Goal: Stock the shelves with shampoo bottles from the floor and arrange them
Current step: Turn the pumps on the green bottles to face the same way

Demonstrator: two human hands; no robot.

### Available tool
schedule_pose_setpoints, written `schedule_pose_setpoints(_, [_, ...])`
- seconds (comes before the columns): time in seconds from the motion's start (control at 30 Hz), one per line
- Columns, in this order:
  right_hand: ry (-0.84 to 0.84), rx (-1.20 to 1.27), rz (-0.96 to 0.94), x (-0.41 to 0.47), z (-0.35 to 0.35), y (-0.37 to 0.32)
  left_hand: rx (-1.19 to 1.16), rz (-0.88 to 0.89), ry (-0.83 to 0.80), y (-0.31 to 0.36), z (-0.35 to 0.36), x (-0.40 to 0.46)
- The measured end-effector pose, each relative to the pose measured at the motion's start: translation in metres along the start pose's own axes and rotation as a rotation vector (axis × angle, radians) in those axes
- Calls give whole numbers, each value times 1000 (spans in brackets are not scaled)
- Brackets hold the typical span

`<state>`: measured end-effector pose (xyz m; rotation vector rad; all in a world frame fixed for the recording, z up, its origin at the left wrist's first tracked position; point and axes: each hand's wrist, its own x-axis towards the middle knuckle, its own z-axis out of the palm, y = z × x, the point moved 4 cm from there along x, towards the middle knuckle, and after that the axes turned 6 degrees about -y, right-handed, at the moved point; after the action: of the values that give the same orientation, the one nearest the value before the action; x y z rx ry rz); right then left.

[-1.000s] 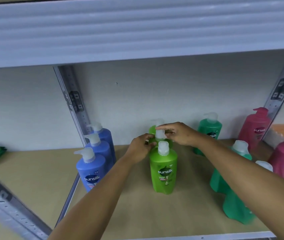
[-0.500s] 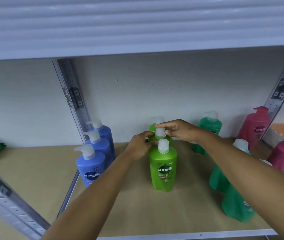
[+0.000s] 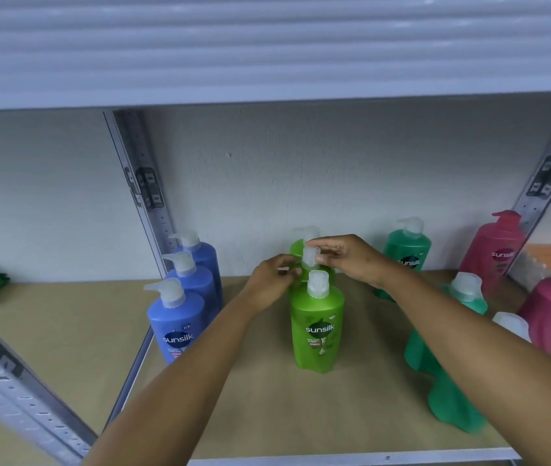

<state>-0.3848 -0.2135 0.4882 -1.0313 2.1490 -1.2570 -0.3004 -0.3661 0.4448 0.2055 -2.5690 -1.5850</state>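
The middle lime-green bottle (image 3: 312, 275), white-pumped, is being gripped mid-shelf (image 3: 267, 415). Its pump is being pinched by right hand (image 3: 346, 260) fingers (image 3: 321, 243); left hand (image 3: 272, 280) fingers are being curled against its shoulder.

Shelf bay seen from above. Both hands reach to the middle light-green Sunsilk bottle (image 3: 311, 275) — the right hand (image 3: 344, 258) pinches its white pump head (image 3: 311, 256), the left hand (image 3: 272, 280) curls round its shoulder. In front stands another light-green bottle (image 3: 317, 326). Three blue bottles (image 3: 175, 322) line the left upright; teal bottles (image 3: 408, 252) and pink bottles (image 3: 494, 248) stand to the right on the wooden shelf board (image 3: 267, 408).
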Motion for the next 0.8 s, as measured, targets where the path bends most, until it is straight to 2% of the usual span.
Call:
schedule_pose_setpoints(0.1, [-7, 24, 2, -2, 0, 0, -166, 9, 79, 8, -4, -4])
schedule_pose_setpoints(0.47, [45, 31, 9, 2, 1, 3, -11, 36, 113, 27, 0, -3])
schedule_pose_setpoints(0.8, [80, 59, -7, 3, 2, 5, -16, 35, 117, 21, -2, 2])
